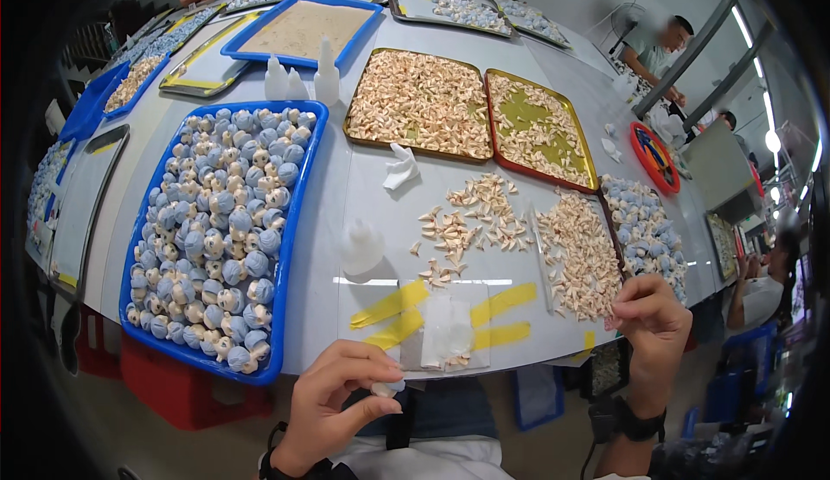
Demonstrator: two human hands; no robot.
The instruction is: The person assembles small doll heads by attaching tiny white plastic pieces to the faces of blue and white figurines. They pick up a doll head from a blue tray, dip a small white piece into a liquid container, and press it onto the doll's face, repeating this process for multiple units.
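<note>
My left hand [341,398] is closed in a pinch on a small blue-and-cream figurine head [387,387], held just off the table's front edge. My right hand [650,320] is raised at the right, thumb and fingers pressed together, with whatever is between them too small to name. It is nearest to a pile of small cream pointed pieces [577,260]. A looser scatter of the same pieces [484,208] lies left of that pile. Between my hands a white paper pad [446,324] sits on the table, with yellow tape strips [501,304] beside it.
A blue tray [285,281] full of blue-and-cream heads stands at the left. A white squeeze bottle [361,248] is near it. Farther back are two trays of pointed pieces, a gold tray [484,153] and a red-rimmed tray [596,178]. Other people [661,57] work around the table.
</note>
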